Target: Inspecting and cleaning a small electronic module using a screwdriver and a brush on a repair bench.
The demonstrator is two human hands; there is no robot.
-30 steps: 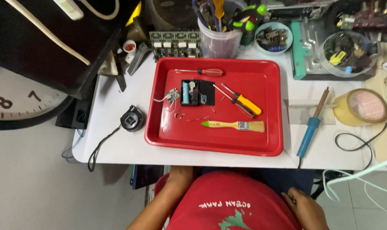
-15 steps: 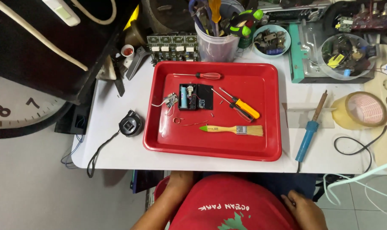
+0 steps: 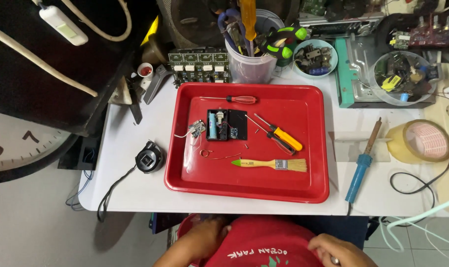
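Observation:
A red tray (image 3: 313,190) lies on the white table. In it sit an opened black battery case with a blue cell (image 3: 226,125), a small circuit board with wires (image 3: 196,129), a red-handled screwdriver (image 3: 240,99), an orange-handled screwdriver (image 3: 282,135), a red-and-black screwdriver (image 3: 277,142) and a wooden paintbrush (image 3: 274,163). My left hand (image 3: 210,233) rests below the table edge by my red shirt, holding nothing. At the bottom edge, my right hand (image 3: 336,249) lies on my lap with the fingers curled; nothing shows in it.
A blue soldering iron (image 3: 361,163) and a tape roll (image 3: 421,142) lie right of the tray. A small black device with a cable (image 3: 149,159) sits left. Behind stand a tool cup (image 3: 251,64), a bowl of parts (image 3: 315,57) and a green relay board (image 3: 198,65).
The view has shifted slightly, so the table sits a little lower and left in frame. Both hands stay below the table edge; nothing on the tray has moved.

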